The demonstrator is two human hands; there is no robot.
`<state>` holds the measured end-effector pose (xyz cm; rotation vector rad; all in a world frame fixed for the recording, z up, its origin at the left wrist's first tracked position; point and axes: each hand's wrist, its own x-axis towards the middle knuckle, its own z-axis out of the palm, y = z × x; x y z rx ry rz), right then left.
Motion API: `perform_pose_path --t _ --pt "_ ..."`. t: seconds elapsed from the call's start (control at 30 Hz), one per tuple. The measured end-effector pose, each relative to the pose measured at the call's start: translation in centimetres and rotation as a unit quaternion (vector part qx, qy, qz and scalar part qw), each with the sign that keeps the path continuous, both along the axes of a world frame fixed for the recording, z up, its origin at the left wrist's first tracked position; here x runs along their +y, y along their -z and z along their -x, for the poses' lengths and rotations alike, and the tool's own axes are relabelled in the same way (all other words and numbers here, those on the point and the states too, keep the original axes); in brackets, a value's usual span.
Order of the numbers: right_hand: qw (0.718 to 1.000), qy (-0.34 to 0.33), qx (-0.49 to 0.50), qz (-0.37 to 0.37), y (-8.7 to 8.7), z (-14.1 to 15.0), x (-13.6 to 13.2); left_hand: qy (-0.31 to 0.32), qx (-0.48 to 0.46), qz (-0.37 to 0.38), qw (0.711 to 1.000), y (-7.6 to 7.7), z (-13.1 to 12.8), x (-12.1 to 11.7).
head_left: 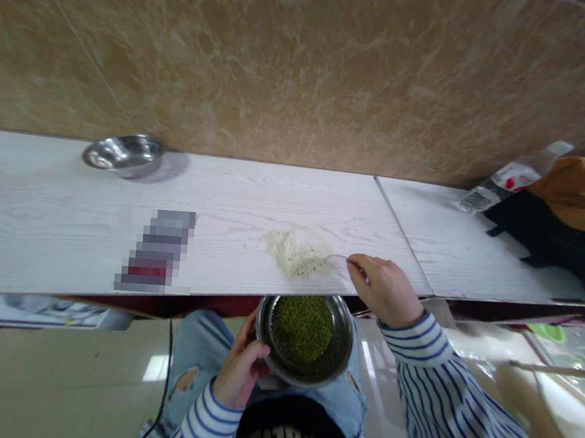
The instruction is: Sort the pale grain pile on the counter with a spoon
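Note:
In my left hand (242, 362) is the rim of a steel bowl (341, 349), with the thumb over its edge and the fingers beneath. It sits over my lap, just below the table's front edge, with small green beans (302, 330), which look like mung beans, in it. My right hand (388, 286) pinches the handle of a clear plastic spoon (338, 265). The spoon's head touches the right side of a low heap of pale grains (297, 251) on the white tabletop. Some darker specks show among the grains.
An empty-looking steel bowl (126, 157) stands by the wall at the left. A blurred-out flat object (156, 249) lies left of the heap. On the right are a plastic bottle (505, 184) and a brown and black cloth item (568, 205). A seam (404, 233) crosses the table (224, 194).

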<state>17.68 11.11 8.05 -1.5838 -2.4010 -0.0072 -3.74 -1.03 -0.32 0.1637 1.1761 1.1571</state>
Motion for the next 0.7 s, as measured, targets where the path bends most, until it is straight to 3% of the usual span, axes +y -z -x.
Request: perform_pose_path --t 0.33,0.7 --pt "0.996 -0.022 0.074 0.036 0.52 0.78 -0.45 -0.012 0.000 0.006 1.000 0.06 0.00 0.06" --pt "0.994 -0.015 0.088 0.061 0.77 1.04 -0.71 -0.005 0.007 0.005 1.000 -0.10 -0.11 0.03"
